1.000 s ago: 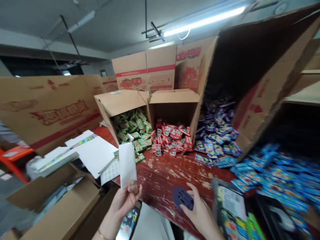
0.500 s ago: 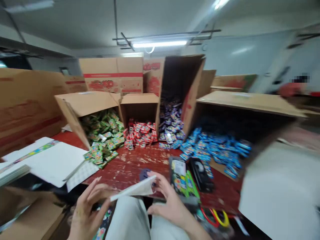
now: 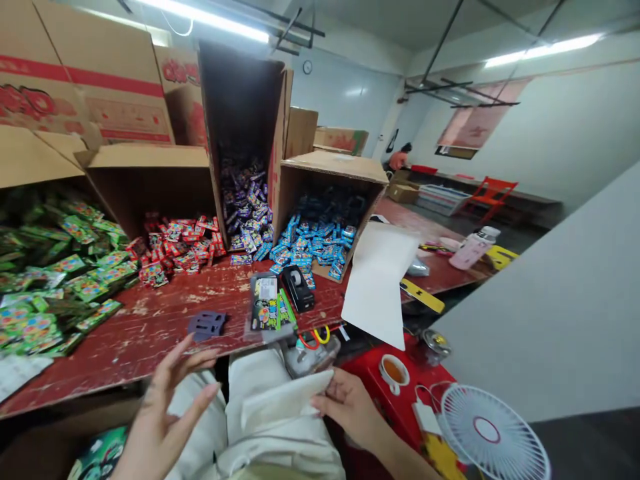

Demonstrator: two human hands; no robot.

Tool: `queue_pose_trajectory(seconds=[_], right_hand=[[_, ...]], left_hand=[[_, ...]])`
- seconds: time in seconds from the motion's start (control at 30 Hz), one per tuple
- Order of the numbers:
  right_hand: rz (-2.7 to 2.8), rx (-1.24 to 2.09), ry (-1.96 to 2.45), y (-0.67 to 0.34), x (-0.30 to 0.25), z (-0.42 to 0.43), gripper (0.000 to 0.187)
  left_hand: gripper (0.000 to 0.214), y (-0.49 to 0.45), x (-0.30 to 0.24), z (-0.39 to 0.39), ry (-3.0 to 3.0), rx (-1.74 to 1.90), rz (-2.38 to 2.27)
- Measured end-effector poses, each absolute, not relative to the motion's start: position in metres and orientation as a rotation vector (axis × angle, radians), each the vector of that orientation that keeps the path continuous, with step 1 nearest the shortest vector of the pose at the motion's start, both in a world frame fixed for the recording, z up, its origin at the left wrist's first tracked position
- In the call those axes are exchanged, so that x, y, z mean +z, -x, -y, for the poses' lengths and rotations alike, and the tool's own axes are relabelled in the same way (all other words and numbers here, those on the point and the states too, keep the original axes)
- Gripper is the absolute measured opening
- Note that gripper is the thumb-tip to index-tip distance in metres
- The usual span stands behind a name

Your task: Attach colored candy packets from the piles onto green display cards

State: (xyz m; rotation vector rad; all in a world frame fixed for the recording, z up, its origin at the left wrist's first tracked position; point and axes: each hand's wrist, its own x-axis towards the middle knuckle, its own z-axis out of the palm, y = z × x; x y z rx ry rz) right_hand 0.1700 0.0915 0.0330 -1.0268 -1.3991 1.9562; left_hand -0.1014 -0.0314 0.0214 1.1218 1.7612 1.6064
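Note:
My right hand (image 3: 350,408) pinches the edge of a white paper bag (image 3: 283,405) over my lap, below the table edge. My left hand (image 3: 165,417) hovers beside it with fingers spread, holding nothing. On the worn red table (image 3: 165,323) just ahead lie a dark blue plastic piece (image 3: 207,324), a printed card pack (image 3: 267,308) and a black tape dispenser (image 3: 299,287). Tipped cardboard boxes behind spill green packets (image 3: 60,273), red packets (image 3: 175,243), purple packets (image 3: 247,213) and blue packets (image 3: 317,240).
A white sheet (image 3: 377,283) stands at the table's right end. A red stool (image 3: 395,393) holds a cup of tea (image 3: 394,371), with a small white fan (image 3: 487,433) beside it. A large grey panel (image 3: 550,313) fills the right. A person sits far back.
My view swung right, off the left-hand boxes. The white bag passed from my left hand to my right and came down to my lap. My left hand opened.

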Motion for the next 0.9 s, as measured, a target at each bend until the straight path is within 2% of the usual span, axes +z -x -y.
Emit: queue_pose_trajectory(seconds=[0.13, 0.3, 0.37, 0.47, 0.53, 0.6, 0.73, 0.9], right_hand=[[1.452, 1.909, 0.907, -0.146, 0.044, -0.089, 0.039], [1.473, 1.86, 0.694, -0.135, 0.04, -0.095, 0.076], [1.525, 1.801, 0.661, -0.134, 0.037, -0.097, 0.08], [1.735, 1.543, 0.694, -0.135, 0.034, -0.099, 0.059], [1.926, 1.313, 0.689, -0.139, 0.033, -0.102, 0.038], [2.062, 1.147, 0.604, -0.143, 0.034, -0.105, 0.027], [2.195, 1.044, 0.503, -0.149, 0.038, -0.111, 0.028], [1.989, 0.962, 0.803, -0.141, 0.049, -0.114, 0.036]], left_hand=[[0.083, 0.074, 0.047, 0.006, -0.981, 1.377, -1.368], [0.083, 0.08, 0.068, 0.002, -0.983, 1.278, -1.358], [0.073, 0.084, 0.073, -0.002, -0.996, 1.245, -1.502], [0.063, 0.088, 0.076, -0.011, -1.008, 1.257, -1.58], [0.065, 0.089, 0.079, -0.016, -0.975, 1.288, -1.545], [0.069, 0.089, 0.081, -0.018, -0.928, 1.351, -1.522], [0.074, 0.092, 0.081, -0.021, -0.936, 1.44, -1.566], [0.064, 0.091, 0.074, -0.021, -1.213, 1.463, -1.893]])
